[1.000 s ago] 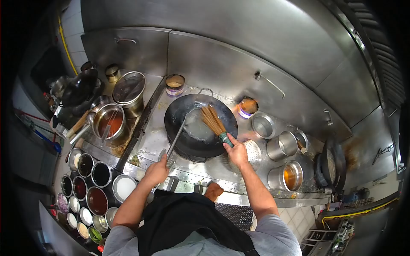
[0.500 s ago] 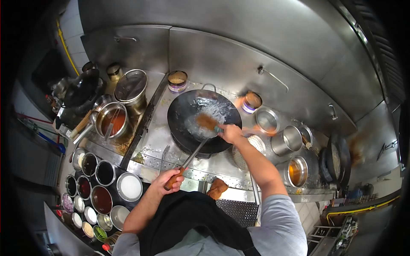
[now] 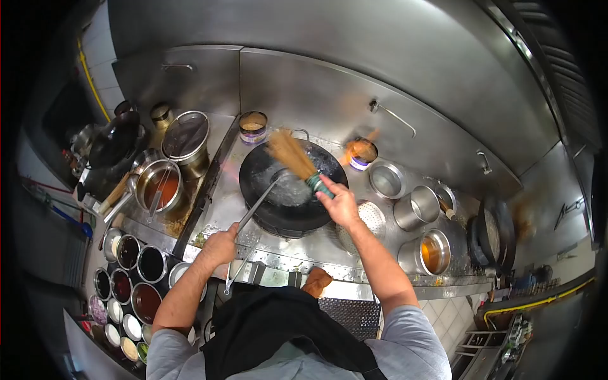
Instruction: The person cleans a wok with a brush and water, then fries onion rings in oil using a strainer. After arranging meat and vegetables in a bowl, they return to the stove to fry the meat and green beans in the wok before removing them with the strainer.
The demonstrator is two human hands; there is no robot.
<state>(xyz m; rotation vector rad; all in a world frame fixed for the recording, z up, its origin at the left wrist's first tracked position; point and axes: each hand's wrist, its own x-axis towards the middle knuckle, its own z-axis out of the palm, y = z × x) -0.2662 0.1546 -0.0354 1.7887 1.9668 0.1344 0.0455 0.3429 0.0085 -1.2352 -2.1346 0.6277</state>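
My right hand point(image 3: 340, 204) is closed round the green-bound grip of a bamboo wok brush point(image 3: 292, 154). Its bristles, smeared by motion, are over the far part of the black wok point(image 3: 329, 212). Cloudy water point(image 3: 294, 192) lies in the wok's bottom. At the near left, my left hand point(image 3: 221, 246) grips a long metal-shafted ladle point(image 3: 256, 204), whose far end reaches into the wok. The ladle's bowl is hard to make out there, and my fingers hide its wooden handle.
Several metal pots, a perforated strainer point(image 3: 370, 218) and a pot of amber liquid point(image 3: 437, 252) stand to the right. Two cans point(image 3: 253, 128) sit behind the wok. At left are a pot of red liquid point(image 3: 159, 188) and several seasoning containers point(image 3: 152, 263). A swivel tap point(image 3: 394, 118) projects from the back wall.
The brush has come up out of the wok's middle and swung toward its far rim. My left hand has shifted left and turned over on the ladle. The view has moved slightly.
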